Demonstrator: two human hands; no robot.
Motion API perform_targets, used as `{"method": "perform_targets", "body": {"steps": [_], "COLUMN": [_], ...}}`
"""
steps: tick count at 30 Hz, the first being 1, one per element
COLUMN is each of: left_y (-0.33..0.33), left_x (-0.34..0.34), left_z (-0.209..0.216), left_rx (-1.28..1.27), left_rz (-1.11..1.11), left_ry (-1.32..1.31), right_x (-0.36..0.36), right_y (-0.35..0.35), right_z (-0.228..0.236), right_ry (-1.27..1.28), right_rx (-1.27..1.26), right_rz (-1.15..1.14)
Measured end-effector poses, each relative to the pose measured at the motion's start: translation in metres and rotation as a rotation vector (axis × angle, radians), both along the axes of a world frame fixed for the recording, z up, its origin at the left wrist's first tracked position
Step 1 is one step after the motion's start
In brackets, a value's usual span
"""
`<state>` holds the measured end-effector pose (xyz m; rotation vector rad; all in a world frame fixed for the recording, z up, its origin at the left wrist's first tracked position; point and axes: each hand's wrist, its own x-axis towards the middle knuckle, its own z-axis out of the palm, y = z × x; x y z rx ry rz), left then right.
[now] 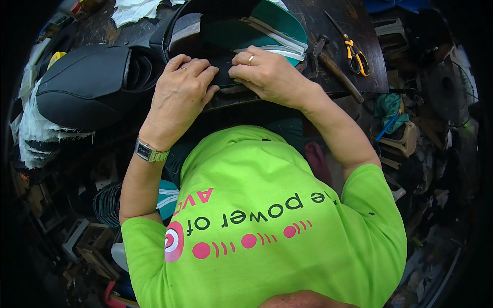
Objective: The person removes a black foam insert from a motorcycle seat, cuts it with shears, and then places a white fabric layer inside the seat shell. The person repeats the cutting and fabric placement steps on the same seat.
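Note:
On the dark bench in front of me is a curved black piece with a teal inside (287,20). Pale strips (272,37) run across its teal side. The fingers of my left hand (186,82) are curled over its near black edge. A short way to the right, my right hand (267,74) pinches the same edge between thumb and fingers. Both fingertips press close to the dark material, so the exact fold under them is hidden. At my left lies a stack of nested black moulded shells (84,84), beside the piece I hold.
To the right on the bench lie a wooden-handled hammer (336,72) and orange-and-black-handled scissors (355,54). Ragged white fabric (36,133) hangs at the bench's left side; more white cloth (134,10) lies at the back. A fan (447,90) and clutter stand at the right.

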<state>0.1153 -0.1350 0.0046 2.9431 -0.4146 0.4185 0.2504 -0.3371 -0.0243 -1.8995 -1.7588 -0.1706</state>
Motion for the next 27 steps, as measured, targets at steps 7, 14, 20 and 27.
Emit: {"method": "perform_targets", "body": {"steps": [7,14,20,27], "left_y": [-0.006,-0.008,-0.012,-0.009], "left_x": [0.0,0.003,0.004,0.008], "left_z": [-0.007,-0.022,-0.042,-0.049], "left_rx": [-0.081,-0.06,-0.067,-0.112], "left_rz": [0.035,-0.018,0.029,0.013], "left_ry": [0.01,-0.157,-0.083,-0.103], "right_x": [0.008,-0.001,0.047,0.122], "right_y": [0.002,-0.005,-0.058,-0.022], "right_z": [-0.008,0.0,0.0,-0.016], "right_ry": [-0.108,0.103,0.273,0.298], "right_rx": [0.053,0.239,0.65,0.157], "right_rz": [0.134,-0.026,-0.616,-0.254]}}
